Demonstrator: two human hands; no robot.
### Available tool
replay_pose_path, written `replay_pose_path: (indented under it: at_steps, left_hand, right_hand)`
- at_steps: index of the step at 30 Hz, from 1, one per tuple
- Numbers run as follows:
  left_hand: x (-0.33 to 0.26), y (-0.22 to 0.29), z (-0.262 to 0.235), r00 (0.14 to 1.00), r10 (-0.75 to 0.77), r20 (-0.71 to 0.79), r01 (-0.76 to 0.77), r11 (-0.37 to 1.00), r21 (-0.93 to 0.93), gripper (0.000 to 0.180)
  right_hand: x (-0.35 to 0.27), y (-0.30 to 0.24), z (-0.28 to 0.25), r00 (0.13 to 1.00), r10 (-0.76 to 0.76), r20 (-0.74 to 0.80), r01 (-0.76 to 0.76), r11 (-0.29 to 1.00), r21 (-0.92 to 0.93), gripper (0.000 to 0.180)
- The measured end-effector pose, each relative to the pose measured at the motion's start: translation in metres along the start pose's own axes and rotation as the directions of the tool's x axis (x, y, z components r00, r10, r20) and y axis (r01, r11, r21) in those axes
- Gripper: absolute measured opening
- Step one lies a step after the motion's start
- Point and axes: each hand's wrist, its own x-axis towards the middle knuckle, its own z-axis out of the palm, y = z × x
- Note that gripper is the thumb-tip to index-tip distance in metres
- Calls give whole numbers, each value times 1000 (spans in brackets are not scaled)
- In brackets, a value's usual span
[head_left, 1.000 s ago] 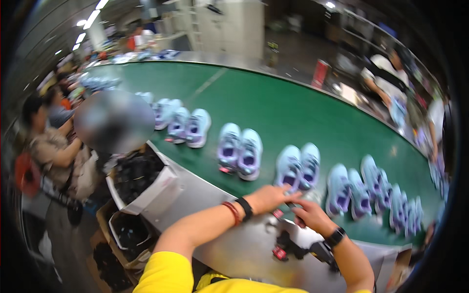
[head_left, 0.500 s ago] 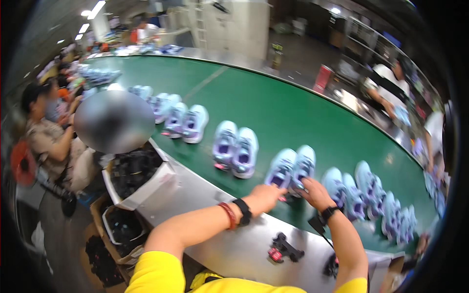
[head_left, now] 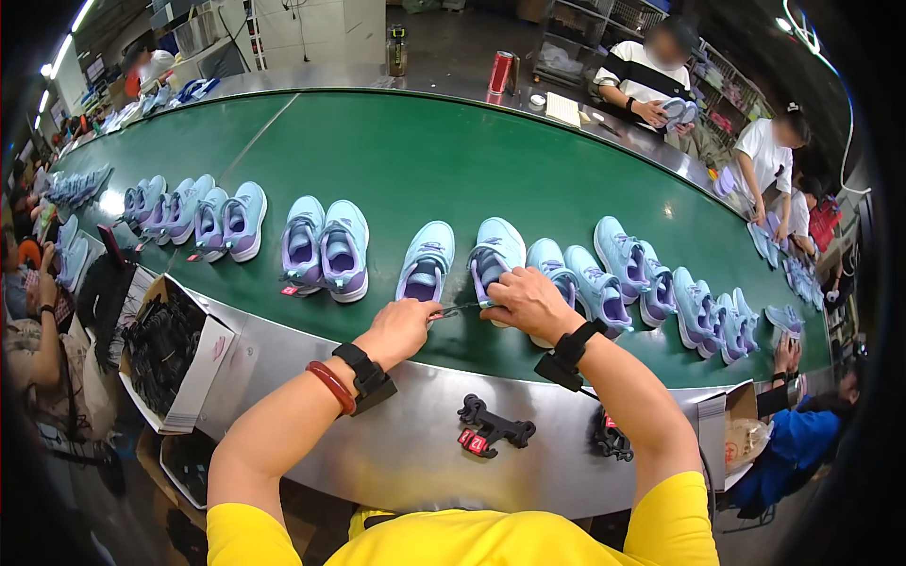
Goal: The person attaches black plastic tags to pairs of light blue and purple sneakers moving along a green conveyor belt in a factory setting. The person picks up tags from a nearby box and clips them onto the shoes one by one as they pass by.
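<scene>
- Here, at the far left, an open cardboard box (head_left: 179,354) full of dark pieces sits against the steel ledge (head_left: 396,443) of the line.
- Along the green conveyor belt (head_left: 425,160) stand pairs of pale blue and lilac sneakers; one pair (head_left: 326,250) lies just left of the person's hands.
- The left hand (head_left: 401,330) rests at the near edge of the belt, fingers curled narrow around one end of a thin strip (head_left: 458,309), close below a single sneaker (head_left: 427,264).
- That strip runs across to the right hand (head_left: 528,300), which lies on the near end of the next sneaker (head_left: 495,257), fingers bent and pressing down on it; the shoe stands on the belt just beyond the ledge.
- Both wrists wear black bands, and the left also has a red bracelet (head_left: 330,387).
- On the ledge between the forearms lies a black tool with red tags (head_left: 491,426).
- Farther right, more sneakers (head_left: 661,283) crowd together toe outward.
- Across the belt, other people handle shoes at the far side.
</scene>
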Motion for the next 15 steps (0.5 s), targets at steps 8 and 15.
replay_pose_path:
  at_steps: [8,15]
  left_hand:
    - [-1,2,-9,997,-31,64,35,997,-69,25]
    - [-2,-8,-1,980,181,-79,-195,949,-246,47]
  right_hand:
    - [13,-14,4,999,-8,46,11,998,-68,29]
    - [8,-11,20,987,155,-30,-140,947,288,31]
